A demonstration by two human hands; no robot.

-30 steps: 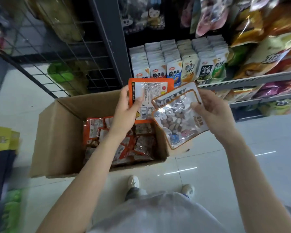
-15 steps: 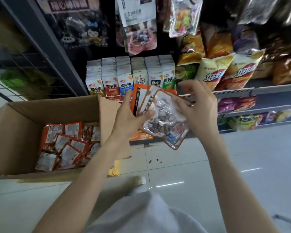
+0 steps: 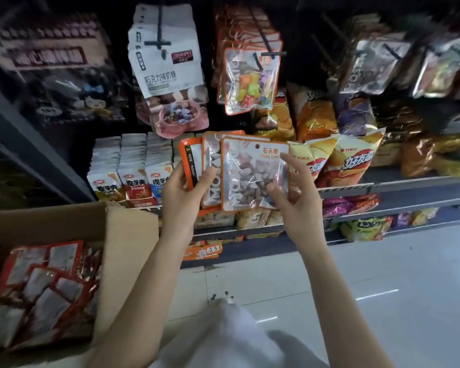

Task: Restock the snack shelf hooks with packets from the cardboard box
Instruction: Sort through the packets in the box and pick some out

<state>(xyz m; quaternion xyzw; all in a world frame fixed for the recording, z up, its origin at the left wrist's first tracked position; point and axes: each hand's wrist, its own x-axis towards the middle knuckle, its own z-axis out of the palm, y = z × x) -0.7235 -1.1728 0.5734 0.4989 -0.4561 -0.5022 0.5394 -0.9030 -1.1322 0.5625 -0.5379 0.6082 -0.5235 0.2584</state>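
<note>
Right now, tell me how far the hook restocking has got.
Done: the hook above already carries a row of orange-edged packets. In hand: the left hand holds a fan of packets; the right hand pinches the front packet, hang hole up, not yet on a hook. Left: the cardboard box still holds many orange packets.

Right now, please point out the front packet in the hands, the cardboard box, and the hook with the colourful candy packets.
front packet (image 3: 252, 166): head view, on its clear window.
cardboard box (image 3: 133, 235): head view, on its right flap.
hook (image 3: 270, 53): head view, on its black front bar.
</note>
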